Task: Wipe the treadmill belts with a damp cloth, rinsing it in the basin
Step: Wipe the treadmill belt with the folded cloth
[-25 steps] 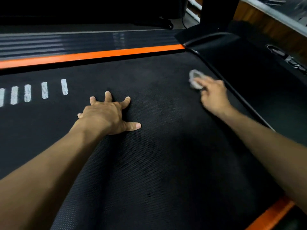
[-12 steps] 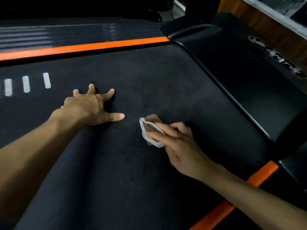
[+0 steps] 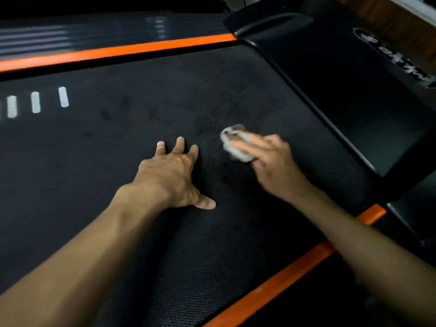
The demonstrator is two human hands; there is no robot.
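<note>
We are seeing open belt (image 3: 118, 149) stretching leftward and toward the far orange rail (image 3: 118, 51), giving free passage. The left hand (image 3: 173, 175) is lying flat just beside the right hand (image 3: 271, 161), blocking that side, and the black cover (image 3: 342, 95) is walling off the right.

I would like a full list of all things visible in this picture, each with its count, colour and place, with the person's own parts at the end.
treadmill belt: one, black, textured, fills the middle of the view
white marks: about four short bars, on the belt at far left
orange stripes: two, one along the far edge of the belt, one at the near right edge
motor cover: one, glossy black, upper right, with a blurred logo
cloth: one, whitish, small, on the belt under the right fingers
left hand: one, flat on the belt, fingers spread
right hand: one, blurred, pressing the cloth onto the belt
</note>
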